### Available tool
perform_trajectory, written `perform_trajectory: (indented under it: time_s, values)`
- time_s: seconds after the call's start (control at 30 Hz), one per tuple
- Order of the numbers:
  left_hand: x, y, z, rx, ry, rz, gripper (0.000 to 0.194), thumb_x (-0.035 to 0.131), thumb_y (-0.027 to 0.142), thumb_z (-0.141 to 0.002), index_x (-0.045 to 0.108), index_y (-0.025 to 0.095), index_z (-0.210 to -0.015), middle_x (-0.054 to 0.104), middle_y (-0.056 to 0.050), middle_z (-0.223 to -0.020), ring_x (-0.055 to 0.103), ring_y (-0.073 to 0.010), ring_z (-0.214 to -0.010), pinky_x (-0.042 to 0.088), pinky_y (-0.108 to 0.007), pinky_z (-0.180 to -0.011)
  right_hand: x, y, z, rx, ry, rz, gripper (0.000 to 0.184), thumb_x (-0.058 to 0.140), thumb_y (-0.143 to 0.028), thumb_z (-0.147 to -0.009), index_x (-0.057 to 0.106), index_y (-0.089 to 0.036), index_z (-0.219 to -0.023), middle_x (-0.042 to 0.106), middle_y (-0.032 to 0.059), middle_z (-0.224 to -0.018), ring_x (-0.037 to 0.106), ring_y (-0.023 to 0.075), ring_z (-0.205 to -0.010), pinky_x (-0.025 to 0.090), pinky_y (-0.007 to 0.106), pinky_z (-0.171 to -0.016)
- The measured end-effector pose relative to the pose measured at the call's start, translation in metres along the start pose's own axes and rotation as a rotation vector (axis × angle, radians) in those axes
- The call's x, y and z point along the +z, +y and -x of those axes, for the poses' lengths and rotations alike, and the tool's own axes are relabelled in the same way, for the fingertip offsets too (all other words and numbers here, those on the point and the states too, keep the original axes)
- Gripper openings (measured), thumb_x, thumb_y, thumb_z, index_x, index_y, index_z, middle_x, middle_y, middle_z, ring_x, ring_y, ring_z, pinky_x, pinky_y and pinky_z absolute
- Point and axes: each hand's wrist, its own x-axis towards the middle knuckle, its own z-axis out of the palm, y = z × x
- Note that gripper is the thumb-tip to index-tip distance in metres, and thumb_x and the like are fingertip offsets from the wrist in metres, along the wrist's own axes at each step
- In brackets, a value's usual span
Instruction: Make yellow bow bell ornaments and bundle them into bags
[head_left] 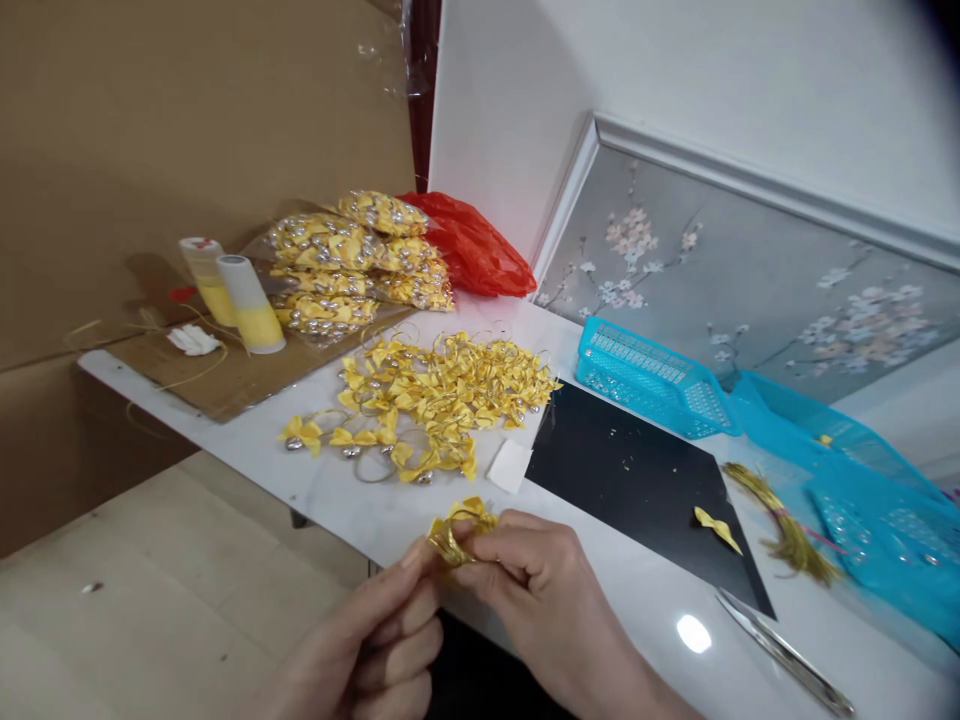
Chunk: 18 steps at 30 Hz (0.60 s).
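Note:
My left hand (390, 640) and my right hand (540, 590) meet just in front of the table edge, both with fingers pinched. Between them is a yellow ribbon bow (472, 508) with looped gold cord (446, 545); the fingers cover part of it, so whether it is one bow or more I cannot tell. Beyond the hands lies a loose pile of yellow bows (450, 390), many with cord loops and small silver bells. A single yellow bow (718, 529) rests on the black mat (615, 460) to the right.
Clear bags of bows (322, 250) are stacked by a red plastic bag (480, 245). Two yellow-and-white cylinders (251, 305) stand at left. Blue baskets (652, 375), a bundle of gold cords (784, 525), metal tweezers (787, 655) and a white paper piece (510, 466) are on the table.

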Motion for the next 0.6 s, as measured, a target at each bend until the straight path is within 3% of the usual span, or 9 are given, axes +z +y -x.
perform_trajectory:
  time_s: [0.17, 0.37, 0.47, 0.6]
  values:
    - [0.002, -0.001, 0.003, 0.062, 0.045, -0.009, 0.028, 0.088, 0.014, -0.063, 0.073, 0.005, -0.086, 0.052, 0.004, -0.069, 0.037, 0.0004, -0.048, 0.032, -0.013, -0.040, -0.007, 0.001, 0.002, 0.007, -0.089, 0.136, 0.030, 0.065, -0.006, -0.083, 0.058, -0.017, -0.056, 0.054, -0.0050, -0.066, 0.052, 0.0074, -0.062, 0.036, 0.018, -0.058]
    - [0.009, -0.005, 0.001, 0.142, 0.009, -0.158, 0.026, 0.091, 0.021, -0.058, 0.075, 0.009, -0.075, 0.046, 0.007, -0.061, 0.027, 0.0016, -0.046, 0.025, -0.010, -0.037, -0.008, 0.001, 0.004, -0.063, -0.196, 0.470, 0.023, 0.058, -0.002, -0.082, 0.065, -0.018, -0.068, 0.064, -0.0015, -0.071, 0.061, 0.0125, -0.069, 0.040, 0.023, -0.066]
    - [0.013, -0.009, -0.003, 0.177, -0.035, -0.241, 0.019, 0.087, 0.021, -0.066, 0.074, 0.010, -0.073, 0.041, 0.008, -0.058, 0.020, 0.0018, -0.044, 0.019, -0.009, -0.035, -0.006, -0.004, 0.004, -0.137, -0.217, 0.649, 0.020, 0.056, -0.010, -0.087, 0.064, -0.018, -0.071, 0.066, 0.0010, -0.072, 0.062, 0.0164, -0.069, 0.040, 0.030, -0.068]
    - [0.017, -0.010, -0.003, 0.218, 0.014, -0.129, 0.016, 0.087, 0.017, -0.065, 0.072, 0.010, -0.068, 0.043, 0.007, -0.058, 0.025, 0.0012, -0.044, 0.021, -0.009, -0.034, -0.015, -0.012, 0.006, -0.131, -0.268, 0.580, 0.014, 0.055, -0.013, -0.089, 0.064, -0.022, -0.083, 0.067, 0.0014, -0.081, 0.063, 0.0190, -0.080, 0.042, 0.033, -0.076]
